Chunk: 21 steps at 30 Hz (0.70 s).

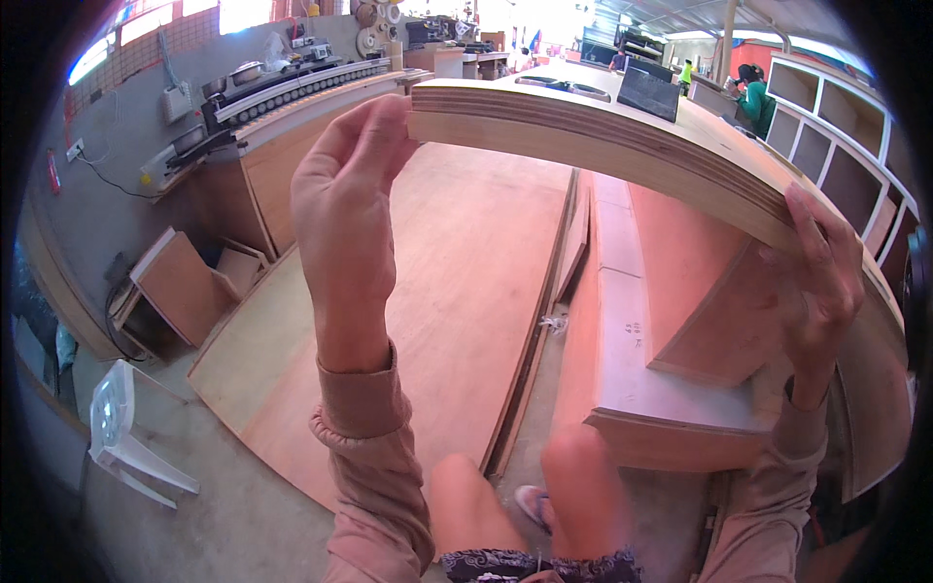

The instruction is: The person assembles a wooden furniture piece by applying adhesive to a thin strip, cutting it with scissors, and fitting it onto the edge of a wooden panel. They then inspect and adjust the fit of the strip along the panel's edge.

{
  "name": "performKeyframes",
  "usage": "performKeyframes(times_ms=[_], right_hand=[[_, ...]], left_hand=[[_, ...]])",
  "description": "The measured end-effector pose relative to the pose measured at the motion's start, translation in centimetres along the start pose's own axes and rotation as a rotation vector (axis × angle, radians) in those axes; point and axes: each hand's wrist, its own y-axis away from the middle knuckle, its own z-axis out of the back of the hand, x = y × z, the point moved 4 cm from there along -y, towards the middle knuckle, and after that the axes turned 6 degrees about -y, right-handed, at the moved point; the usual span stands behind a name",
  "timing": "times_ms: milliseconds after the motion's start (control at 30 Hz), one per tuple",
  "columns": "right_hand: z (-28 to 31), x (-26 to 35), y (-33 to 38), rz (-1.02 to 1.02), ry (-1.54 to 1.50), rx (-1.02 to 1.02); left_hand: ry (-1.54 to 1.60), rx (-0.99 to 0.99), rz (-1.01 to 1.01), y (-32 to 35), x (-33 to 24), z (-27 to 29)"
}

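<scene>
A long plywood panel [603, 146] stretches across in front of me. Its layered edge faces me, with a paler wooden strip along the underside; I cannot tell whether they are one piece. My left hand [345, 204] is closed on the panel's left corner, with bent fingers pinching the end. At the right end, the fingers of my right hand [821, 257] wrap over the same edge, the thumb side partly hidden beneath. On the pale top behind the edge lie a dark rectangular panel [648, 89] and dark rounded outlines [564, 88].
A large plywood sheet [437, 291] lies low below my arms. Beside it on the right stand box-like wooden pieces [671, 398]. A white plastic stool [121, 428] lies at left, near leaning boards [180, 282]. White-framed shelving [836, 126] and a person in green [753, 97] are far right.
</scene>
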Motion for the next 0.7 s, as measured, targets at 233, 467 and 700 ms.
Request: performKeyframes(times_ms=[233,467,700], right_hand=[[-0.1,-0.4,0.3,-0.016,0.009,0.057],[-0.5,3.6,-3.2,0.050,0.006,0.114],[-6.0,8.9,-8.0,0.276,-0.019,0.115]], left_hand=[[-0.071,0.011,0.045,-0.2,0.8,0.4],[-0.274,0.071,-0.016,-0.9,-0.1,0.9],[-0.338,0.072,-0.065,-1.0,-0.5,0.8]])
